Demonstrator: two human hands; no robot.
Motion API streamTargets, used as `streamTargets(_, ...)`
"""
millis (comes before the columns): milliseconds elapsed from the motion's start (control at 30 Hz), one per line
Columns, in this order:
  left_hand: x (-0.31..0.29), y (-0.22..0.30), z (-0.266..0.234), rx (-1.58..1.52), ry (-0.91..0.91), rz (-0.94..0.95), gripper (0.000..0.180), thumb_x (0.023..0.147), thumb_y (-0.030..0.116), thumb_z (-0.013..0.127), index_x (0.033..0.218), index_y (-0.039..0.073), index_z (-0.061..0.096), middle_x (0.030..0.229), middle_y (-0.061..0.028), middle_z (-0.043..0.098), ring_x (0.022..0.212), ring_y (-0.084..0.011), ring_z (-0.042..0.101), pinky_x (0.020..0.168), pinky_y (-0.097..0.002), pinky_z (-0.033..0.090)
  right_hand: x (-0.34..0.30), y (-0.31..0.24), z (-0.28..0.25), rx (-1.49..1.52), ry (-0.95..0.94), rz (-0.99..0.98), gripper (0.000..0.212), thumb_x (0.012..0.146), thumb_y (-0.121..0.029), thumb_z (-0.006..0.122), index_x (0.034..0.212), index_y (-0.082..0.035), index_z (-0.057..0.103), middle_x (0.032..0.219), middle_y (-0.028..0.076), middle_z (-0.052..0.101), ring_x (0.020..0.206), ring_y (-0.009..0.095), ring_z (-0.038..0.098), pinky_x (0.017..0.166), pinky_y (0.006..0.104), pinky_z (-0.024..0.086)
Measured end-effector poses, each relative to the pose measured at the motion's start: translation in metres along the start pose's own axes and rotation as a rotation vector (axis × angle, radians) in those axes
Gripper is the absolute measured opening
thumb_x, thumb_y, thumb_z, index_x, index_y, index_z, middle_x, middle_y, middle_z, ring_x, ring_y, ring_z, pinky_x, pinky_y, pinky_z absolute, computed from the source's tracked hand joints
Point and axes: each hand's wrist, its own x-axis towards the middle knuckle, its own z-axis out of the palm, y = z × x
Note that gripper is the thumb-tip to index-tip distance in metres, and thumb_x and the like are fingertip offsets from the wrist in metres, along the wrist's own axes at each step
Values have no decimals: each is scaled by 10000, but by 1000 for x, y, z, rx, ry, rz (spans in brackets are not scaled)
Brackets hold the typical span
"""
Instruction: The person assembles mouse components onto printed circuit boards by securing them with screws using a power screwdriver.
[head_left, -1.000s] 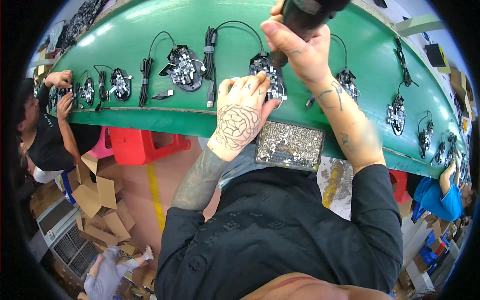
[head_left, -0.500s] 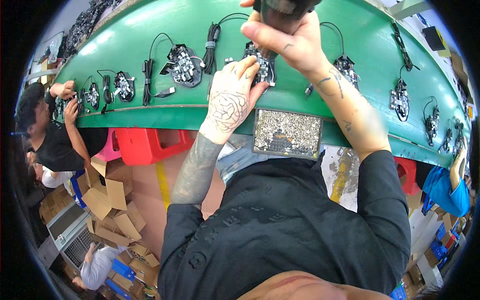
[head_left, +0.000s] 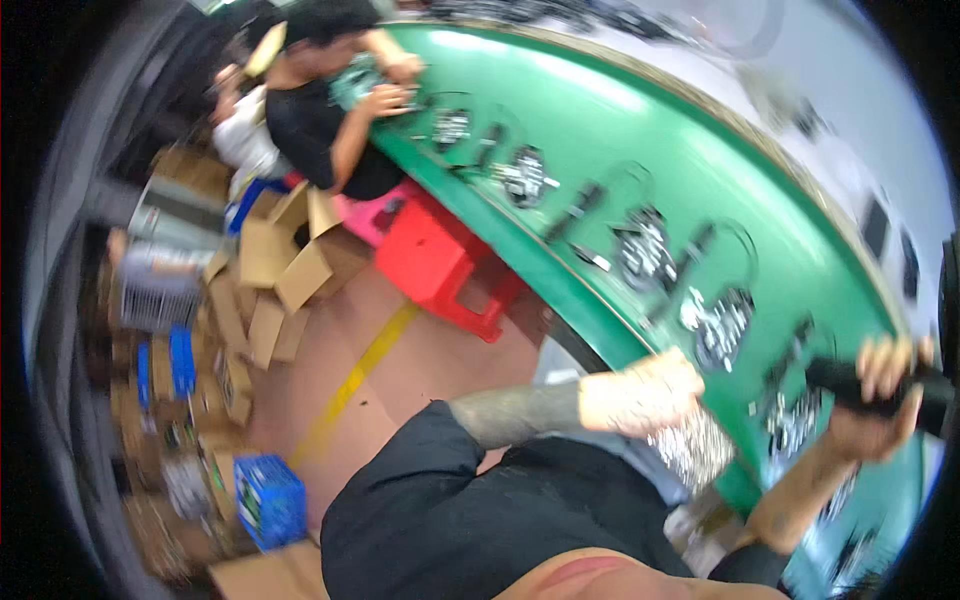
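Tool [head_left: 832,378] in right hand [head_left: 880,405], green desk [head_left: 640,130] sweeping past

Near edge is cutting diagonally down from upper left, and the left hand [head_left: 643,393] is hanging beside it, partly overlapping a heap of small metal pieces [head_left: 697,450]. Blur is hiding those fingers: they're looking curled, but whether they're holding anything, I can't tell. Over on the right, the right hand is gripping the black tool, fingers wrapping its body, with an opened assembly [head_left: 795,422] showing just below the tool's left end. Another assembly [head_left: 724,328] is lying near the left hand, just inside the edge. Room for moving? Bare green is stretching between the row and the far edge, and a gap is separating the two hands.

Surface is gleaming, cabled units lining up toward a co-worker [head_left: 315,135] in black at the far end. Below, a red stool [head_left: 425,260] is standing beside the desk, cardboard boxes [head_left: 265,255] are crowding up, and a yellow stripe [head_left: 360,375] is crossing the reddish floor [head_left: 340,310].
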Motion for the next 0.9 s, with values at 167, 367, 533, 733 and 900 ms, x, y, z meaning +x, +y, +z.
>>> streamTargets(167,-7,5,19,171,126,166,237,674,298,668,796,132,549,804,-23,502,778,-209,537,719,-367,385,-15,3,32,-120,54,36,514,889,-286,653,1225,-5,384,756,24,441,621,113,437,659,283,387)
streamTargets(367,-8,10,12,49,260,101,252,747,287,641,854,74,560,787,-49,494,751,-220,532,706,-360,395,-36,15,51,-184,-14,229,539,846,-317,694,1193,-21,407,720,25,481,572,116,460,614,273,405)
streamTargets(533,-7,12,4,52,301,83,242,794,284,632,858,64,553,791,-62,508,731,-232,540,695,-367,406,-43,22,53,-238,-36,290,550,836,-331,701,1183,-22,408,716,25,497,567,118,473,603,281,420)
streamTargets(733,-8,17,16,71,267,29,253,878,315,605,845,72,547,758,-55,522,710,-233,555,678,-364,419,-41,14,50,59,-3,427,503,891,-282,668,1216,-26,381,721,29,472,566,121,456,620,288,420)
streamTargets(900,-3,16,5,-165,231,128,219,894,265,595,865,52,557,764,-82,553,737,-271,602,695,-391,463,-44,6,50,-30,66,375,514,883,-279,679,1227,-36,384,723,26,480,569,122,466,613,294,416)
